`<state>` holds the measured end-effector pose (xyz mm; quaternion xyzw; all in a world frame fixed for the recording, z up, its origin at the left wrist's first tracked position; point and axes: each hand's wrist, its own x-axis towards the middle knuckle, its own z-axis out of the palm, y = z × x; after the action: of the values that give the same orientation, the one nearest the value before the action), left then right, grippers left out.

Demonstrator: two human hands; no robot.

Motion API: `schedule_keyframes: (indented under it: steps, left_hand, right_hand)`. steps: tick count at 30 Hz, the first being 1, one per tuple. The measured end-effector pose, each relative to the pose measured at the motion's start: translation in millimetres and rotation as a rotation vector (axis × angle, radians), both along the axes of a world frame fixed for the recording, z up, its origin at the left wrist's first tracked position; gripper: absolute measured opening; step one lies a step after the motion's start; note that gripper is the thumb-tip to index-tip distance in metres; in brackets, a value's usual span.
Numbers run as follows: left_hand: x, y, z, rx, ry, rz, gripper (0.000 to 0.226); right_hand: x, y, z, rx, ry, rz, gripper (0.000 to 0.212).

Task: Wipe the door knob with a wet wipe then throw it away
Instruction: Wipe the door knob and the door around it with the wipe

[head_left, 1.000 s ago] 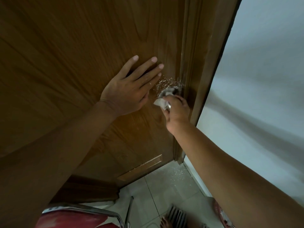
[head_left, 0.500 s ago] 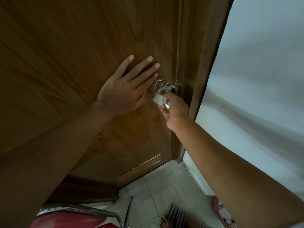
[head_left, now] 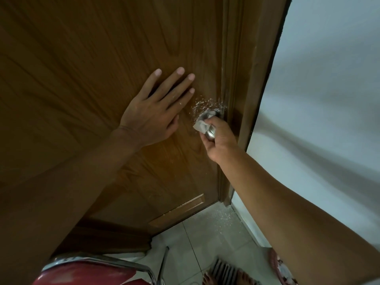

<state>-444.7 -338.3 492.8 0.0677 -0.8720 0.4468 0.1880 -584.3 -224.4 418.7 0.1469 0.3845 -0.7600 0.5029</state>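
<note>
Round metal door knob (head_left: 211, 133) (partly hidden); crumpled white wet wipe (head_left: 201, 126) pressed against it.

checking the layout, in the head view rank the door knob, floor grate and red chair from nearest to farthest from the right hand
1. door knob, under the right hand, which holds the wet wipe on it.
2. floor grate, on the tiles below.
3. red chair, bottom left.

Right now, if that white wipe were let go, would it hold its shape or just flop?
Probably flop: the wet wipe looks crumpled and folded against the door knob, shaped by the right hand. It is likely very light, since fingertips alone pinch it. Being wet, it might cling to the smooth metal briefly rather than slide off.
</note>
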Motion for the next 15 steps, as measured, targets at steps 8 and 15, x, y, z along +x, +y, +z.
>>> schedule_keyframes:
  steps: [8, 15]
  left_hand:
    - [-2, 0, -1, -0.038, 0.007, -0.002, 0.061]
    - [-1, -1, -1, -0.044, 0.007, 0.004, 0.062]
  right_hand:
    - [5, -1, -25, 0.408, 1.425, 0.018, 0.027]
    - [7, -6, -16, 0.282, 0.726, -0.036, 0.024]
